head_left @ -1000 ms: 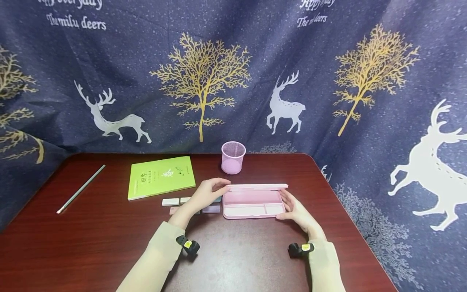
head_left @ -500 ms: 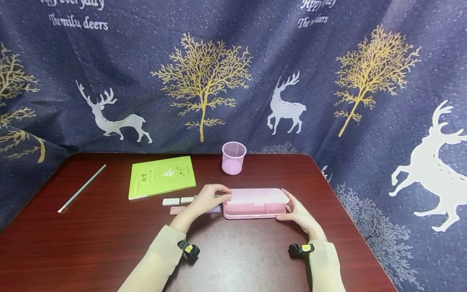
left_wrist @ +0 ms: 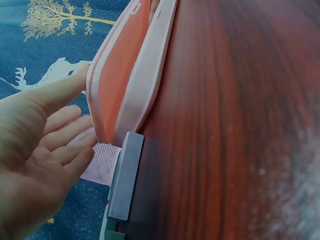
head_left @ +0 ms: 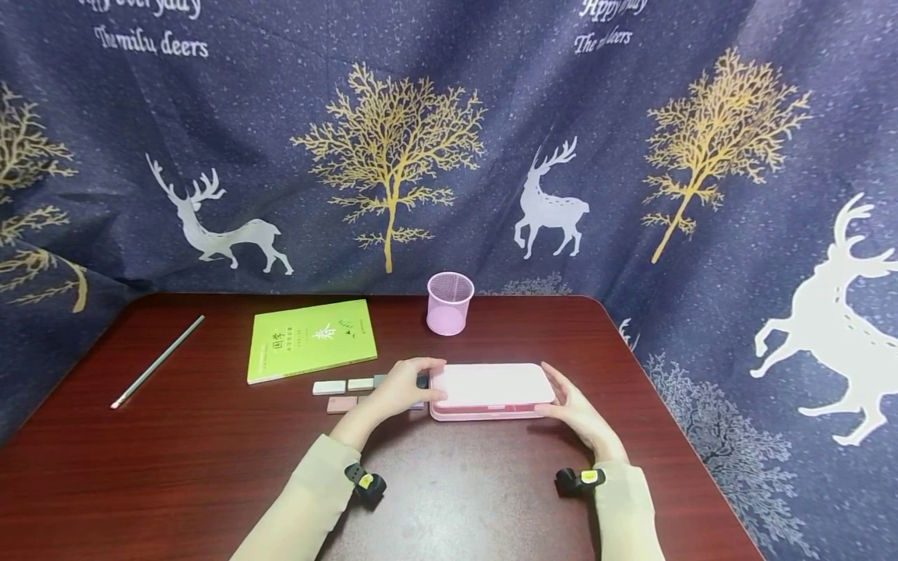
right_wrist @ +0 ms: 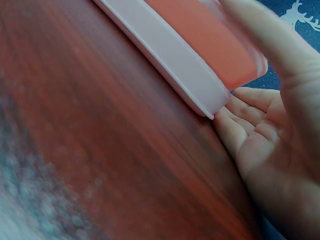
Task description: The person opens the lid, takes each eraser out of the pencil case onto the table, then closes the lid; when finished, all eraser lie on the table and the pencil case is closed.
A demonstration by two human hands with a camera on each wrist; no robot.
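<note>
A pink pencil case point(head_left: 491, 384) lies in front of me, its lid lowered over the base with a narrow gap along the front. At its left end, my left hand point(head_left: 397, 392) holds the lid's edge, thumb toward the front and fingers toward the back. The left wrist view has this thumb against the lid point(left_wrist: 94, 85), tilted above the base point(left_wrist: 142, 82). My right hand point(head_left: 577, 411) grips the right end, thumb near the front corner. In the right wrist view, its fingers point(right_wrist: 240, 117) touch the end of the base point(right_wrist: 185, 70).
Several small rectangular blocks point(head_left: 341, 404) lie left of the case, partly hidden by my left hand. Behind stands a pink mesh pen holder point(head_left: 449, 305). A green book point(head_left: 312, 341) and a pencil point(head_left: 157, 362) lie farther left on the brown table point(head_left: 175, 483).
The pencil case lid has swung down toward me from nearly upright to almost resting on the base. My left hand has come down with it; my right thumb has moved up to the lid.
</note>
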